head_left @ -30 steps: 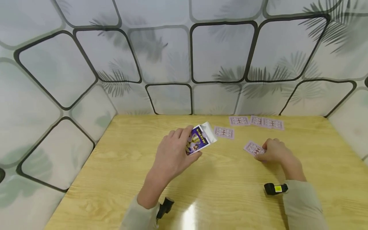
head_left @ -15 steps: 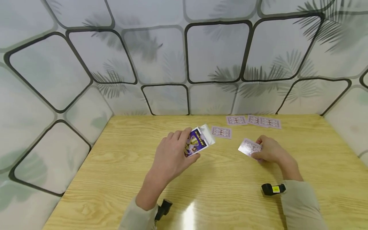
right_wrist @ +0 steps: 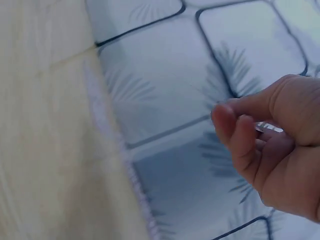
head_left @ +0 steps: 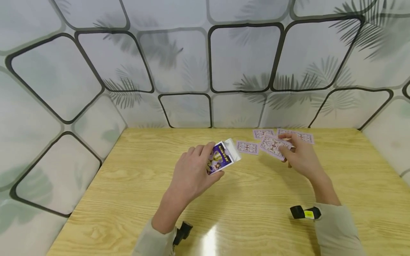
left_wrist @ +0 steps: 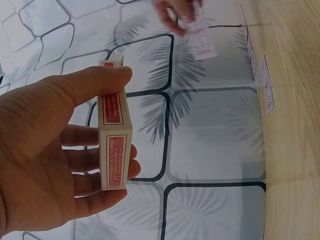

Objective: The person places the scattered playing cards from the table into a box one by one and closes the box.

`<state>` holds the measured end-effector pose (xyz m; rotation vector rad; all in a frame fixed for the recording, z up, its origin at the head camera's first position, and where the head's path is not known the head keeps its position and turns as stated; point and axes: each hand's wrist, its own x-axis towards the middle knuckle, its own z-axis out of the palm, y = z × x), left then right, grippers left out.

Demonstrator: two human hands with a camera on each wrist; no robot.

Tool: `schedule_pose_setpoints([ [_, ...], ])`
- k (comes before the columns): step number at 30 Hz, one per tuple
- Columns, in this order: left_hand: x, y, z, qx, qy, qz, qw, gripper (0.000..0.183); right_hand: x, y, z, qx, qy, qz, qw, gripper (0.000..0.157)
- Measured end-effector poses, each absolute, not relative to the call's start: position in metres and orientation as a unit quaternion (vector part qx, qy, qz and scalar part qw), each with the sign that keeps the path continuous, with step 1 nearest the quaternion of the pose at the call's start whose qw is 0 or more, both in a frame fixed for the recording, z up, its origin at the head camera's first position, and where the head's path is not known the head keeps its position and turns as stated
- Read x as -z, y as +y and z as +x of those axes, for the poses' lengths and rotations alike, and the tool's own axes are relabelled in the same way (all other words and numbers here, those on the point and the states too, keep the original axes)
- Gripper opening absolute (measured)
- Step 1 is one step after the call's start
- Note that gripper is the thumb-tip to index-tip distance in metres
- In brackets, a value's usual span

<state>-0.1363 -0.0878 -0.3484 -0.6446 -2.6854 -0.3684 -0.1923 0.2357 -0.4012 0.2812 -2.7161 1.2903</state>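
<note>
In the head view my left hand (head_left: pixel 192 170) grips a small purple and white playing-card box (head_left: pixel 220 158), its white flap end pointing right. The left wrist view shows the thumb across one side of this box (left_wrist: pixel 115 130) and the fingers behind it. My right hand (head_left: pixel 302 156) pinches a pink patterned playing card (head_left: pixel 273 145) by its right end, back face up, raised over the table. Seen from the right wrist, the thumb and fingertips of that hand (right_wrist: pixel 280 150) meet, with the card hidden from that side.
One playing card (head_left: pixel 247 147) lies on the wooden table (head_left: pixel 144 199) between the hands. Another card (head_left: pixel 263 134) and an overlapping pair (head_left: pixel 304 137) lie face down near the back edge. A patterned wall covering (head_left: pixel 179 60) rises directly behind the table.
My right hand has lifted the card off the table and carried it toward the back, over the cards lying there. My left hand keeps its hold on the box, nearly still.
</note>
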Motion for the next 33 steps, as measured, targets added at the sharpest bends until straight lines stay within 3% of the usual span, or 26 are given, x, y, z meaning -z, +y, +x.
schedule_pose_setpoints([
  [9, 0.346, -0.086, -0.136, 0.125, -0.948, -0.234, 0.174, 0.077, 0.36, 0.213, -0.166, -0.473, -0.859, 0.156, 0.119, 0.014],
  [33, 0.344, -0.081, -0.131, 0.126, -0.942, -0.253, 0.184, 0.077, 0.323, 0.183, -0.125, -0.494, -0.81, 0.205, 0.243, 0.023],
])
